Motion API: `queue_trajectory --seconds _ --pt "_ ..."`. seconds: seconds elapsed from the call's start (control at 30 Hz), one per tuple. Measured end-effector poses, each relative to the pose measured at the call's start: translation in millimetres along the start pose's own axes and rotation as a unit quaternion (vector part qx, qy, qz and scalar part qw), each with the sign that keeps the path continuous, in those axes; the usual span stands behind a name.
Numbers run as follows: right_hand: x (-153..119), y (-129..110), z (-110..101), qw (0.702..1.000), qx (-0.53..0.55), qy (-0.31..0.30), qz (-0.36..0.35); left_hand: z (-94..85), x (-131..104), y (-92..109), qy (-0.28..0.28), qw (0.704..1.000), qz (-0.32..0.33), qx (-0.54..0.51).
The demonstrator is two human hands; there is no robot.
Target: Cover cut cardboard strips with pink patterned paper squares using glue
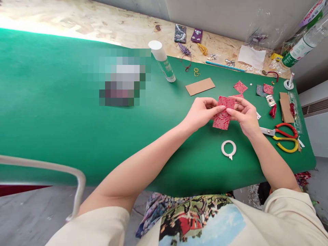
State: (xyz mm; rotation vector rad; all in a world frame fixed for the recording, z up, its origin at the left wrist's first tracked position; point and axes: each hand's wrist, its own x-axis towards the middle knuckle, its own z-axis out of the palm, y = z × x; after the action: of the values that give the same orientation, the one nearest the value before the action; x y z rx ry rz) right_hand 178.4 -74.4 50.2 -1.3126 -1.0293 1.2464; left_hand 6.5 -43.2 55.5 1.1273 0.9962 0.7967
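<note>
Between my two hands is a red patterned fabric rectangle [221,118], held up above the green mat. My left hand [203,111] grips its left side, thumb across the front and fingers behind. From the right, my right hand [243,112] pinches the same piece, its thumb close to the left thumb. Behind the hands lies a red fabric square [240,86], with part of another red piece showing just below it. A roll of white tape [228,149] rests on the mat nearer to me. Past my left hand is a brown cardboard strip [200,86].
Scissors [282,134] with red and yellow handles lie right of my right hand. A glue stick [164,65] stands at the back. Farther right are cardboard strips [285,107] and a red tassel [273,111]. A plastic bottle [299,51] is in the far corner.
</note>
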Motion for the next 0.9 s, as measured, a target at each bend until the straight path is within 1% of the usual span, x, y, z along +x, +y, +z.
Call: queue_trajectory --seconds 0.2,0.33,0.47,0.63,0.77,0.9 --pt "-1.1 -3.3 0.3 1.000 0.007 0.003 -0.021 -0.3 -1.3 0.5 -0.006 1.000 0.006 -0.003" --pt "0.1 -3.3 -0.1 1.000 0.015 0.014 -0.012 -1.2 -1.9 0.7 -0.017 1.000 0.003 -0.004" --pt "2.6 0.0 -1.0 1.000 0.012 0.023 -0.006 -3.5 0.9 -1.8 -0.015 0.999 -0.021 -0.021" --pt "3.8 3.5 -3.5 0.999 0.012 0.034 -0.014 -4.8 1.8 -2.7 -0.041 0.995 -0.051 -0.076" --pt "3.8 2.5 -4.9 0.999 0.022 0.040 0.006 -5.1 1.1 -1.1 -0.036 0.993 -0.066 -0.089" --pt "5.2 1.5 -5.8 0.998 0.027 0.048 0.004 -4.9 1.8 0.1 -0.028 0.993 -0.079 -0.086"
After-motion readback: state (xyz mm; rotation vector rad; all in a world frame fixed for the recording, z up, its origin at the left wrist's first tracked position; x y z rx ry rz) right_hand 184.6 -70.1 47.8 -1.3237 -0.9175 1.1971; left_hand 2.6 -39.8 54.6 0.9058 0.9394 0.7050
